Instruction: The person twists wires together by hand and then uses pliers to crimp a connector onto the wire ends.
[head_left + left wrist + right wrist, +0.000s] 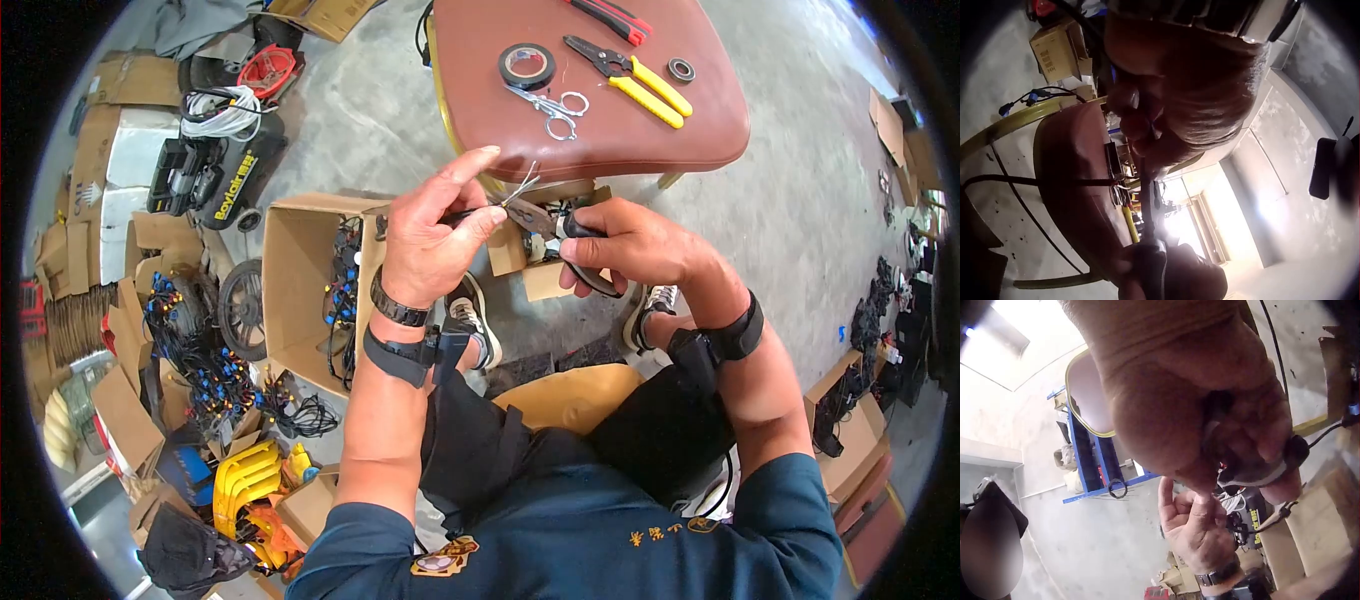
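In the head view my left hand pinches a dark cable between thumb and fingers. Thin bared wire strands stick up from its end, past the thumb tip. My right hand grips pliers by their dark handles. The pliers point left, their nose right at the wire beside the left thumb. The left wrist view has the left hand dark against the light, with the pliers below it. From the right wrist, the right hand hides most of the pliers, and the left hand shows beyond.
On a brown padded seat ahead lie black tape, scissors, yellow-handled wire strippers, a bearing and a red-and-black tool. An open carton with cables stands at the left, near bundled wires.
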Demonstrator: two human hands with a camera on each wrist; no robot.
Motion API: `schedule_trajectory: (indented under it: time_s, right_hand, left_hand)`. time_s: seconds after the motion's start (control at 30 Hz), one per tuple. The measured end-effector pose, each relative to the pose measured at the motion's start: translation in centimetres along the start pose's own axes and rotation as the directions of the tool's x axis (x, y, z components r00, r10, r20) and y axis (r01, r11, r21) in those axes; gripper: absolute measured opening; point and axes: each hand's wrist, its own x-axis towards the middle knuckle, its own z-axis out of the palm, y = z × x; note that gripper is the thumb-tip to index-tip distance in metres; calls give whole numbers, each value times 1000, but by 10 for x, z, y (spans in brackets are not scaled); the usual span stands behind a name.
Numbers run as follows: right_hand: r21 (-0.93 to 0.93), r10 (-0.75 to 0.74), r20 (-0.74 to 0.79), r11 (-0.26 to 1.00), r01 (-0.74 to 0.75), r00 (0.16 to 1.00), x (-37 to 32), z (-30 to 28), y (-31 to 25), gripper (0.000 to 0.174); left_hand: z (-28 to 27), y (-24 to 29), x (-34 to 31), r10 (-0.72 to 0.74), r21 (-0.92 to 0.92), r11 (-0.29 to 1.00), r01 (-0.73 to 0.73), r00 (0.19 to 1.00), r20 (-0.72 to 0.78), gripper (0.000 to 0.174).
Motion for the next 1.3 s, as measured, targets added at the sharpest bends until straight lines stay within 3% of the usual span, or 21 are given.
schedule_trajectory:
  time_s: [0.23, 0.3, 0.43, 0.5, 0.6, 0.7, 0.8, 0.83, 0.9, 0.97, 1.0, 1.03, 1.07, 1.1, 1.17, 1.23, 1.3]
  right_hand:
    - [-86, -19, 69, 996, 24, 997, 8, -6, 17, 38]
    - [-184, 2, 80, 983, 13, 997, 9, -6, 19, 38]
    - [-187, 42, 79, 982, -27, 996, 9, -1, 29, 39]
    - [-197, 20, 90, 980, -2, 996, 6, 2, 26, 36]
    - [-256, 31, 98, 967, -4, 995, 7, 3, 31, 36]
    - [-305, 60, 136, 952, -16, 989, 5, 2, 25, 35]
    - [-304, 70, 129, 952, -27, 989, 7, 2, 20, 34]
    - [-299, 39, 113, 954, -3, 993, 9, 1, 22, 34]
    - [-273, -21, 100, 961, 47, 995, 11, 3, 30, 35]
    - [-466, -91, 44, 879, 100, 995, 13, 0, 31, 34]
    - [-538, 1, 88, 842, 47, 996, 14, -5, 23, 34]
    - [-576, -73, 61, 812, 95, 995, 16, -7, 32, 32]
    - [-518, 1, 22, 855, 10, 1000, 11, -6, 19, 31]
    - [-540, -22, 50, 841, 46, 998, 12, -12, 20, 30]
    - [-512, 16, -22, 858, -25, 1000, 3, -13, -1, 30]
    - [-307, 119, -79, 942, -137, 990, -3, -14, -8, 26]
    - [-221, 31, -84, 974, -49, 996, -7, -18, -9, 25]
  left_hand:
    - [2, 13, 1, 83, 318, 940, -121, 988, 132, 57]
    - [0, 16, 2, 81, 335, 932, -140, 980, 184, 60]
    - [1, 18, 1, 50, 421, 889, -182, 951, 305, 56]
    - [3, 17, 1, 147, 378, 885, -271, 934, 325, 54]
    - [3, 26, 0, 72, 425, 870, -249, 918, 391, 53]
    - [6, 25, -5, 109, 429, 852, -300, 903, 416, 51]
    - [4, 26, -6, 146, 422, 850, -315, 911, 386, 51]
    - [2, 30, -8, 100, 449, 853, -265, 928, 358, 50]
    - [0, 29, -7, 141, 471, 837, -279, 941, 307, 48]
    - [-3, 27, -9, 91, 504, 837, -214, 962, 257, 43]
    - [-4, 24, -9, 112, 506, 834, -219, 966, 234, 41]
    - [-5, 19, -10, 126, 514, 829, -219, 969, 211, 39]
    - [-7, 14, -10, 149, 510, 832, -218, 974, 173, 37]
    - [-10, 11, -11, 175, 510, 832, -221, 975, 137, 36]
    - [-15, 9, -11, 136, 536, 833, -133, 990, 36, 24]
    - [-20, 0, -11, 128, 410, 908, -84, 989, -79, 20]
    - [-24, -3, -6, 157, 306, 947, -99, 972, -173, 18]
